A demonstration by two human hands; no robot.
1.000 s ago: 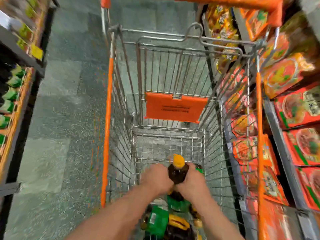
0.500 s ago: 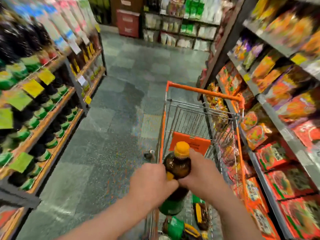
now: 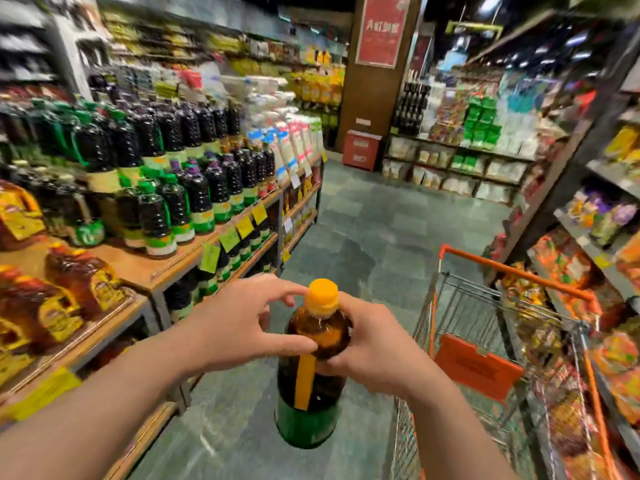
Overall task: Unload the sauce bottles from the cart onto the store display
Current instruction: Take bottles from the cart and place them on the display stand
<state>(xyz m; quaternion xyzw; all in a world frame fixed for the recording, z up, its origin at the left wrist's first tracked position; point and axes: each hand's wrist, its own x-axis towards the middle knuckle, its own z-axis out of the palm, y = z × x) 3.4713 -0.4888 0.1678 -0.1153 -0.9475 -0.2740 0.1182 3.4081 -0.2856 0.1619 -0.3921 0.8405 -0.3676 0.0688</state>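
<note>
A big brown sauce bottle (image 3: 311, 393) with a yellow cap, yellow handle strip and green label hangs upright over the aisle floor, left of the orange wire cart (image 3: 485, 341). My left hand (image 3: 239, 323) holds its shoulder with the thumb under and the fingers stretched toward the cap. My right hand (image 3: 374, 344) grips the neck from the right side. The wooden display shelf (image 3: 138, 268) on the left carries several dark bottles with green caps and labels.
Yellow-labelled brown jugs (image 3: 79, 282) lie on the near end of the left shelf. Snack packets fill the racks (image 3: 595, 251) on the right, close against the cart. The grey tiled aisle (image 3: 363, 230) runs ahead to a brown pillar with a red box (image 3: 362, 150).
Both hands lifted the bottle out of the cart and carried it left, clear of the basket. My view rose from the cart's inside to the aisle and the left shelf.
</note>
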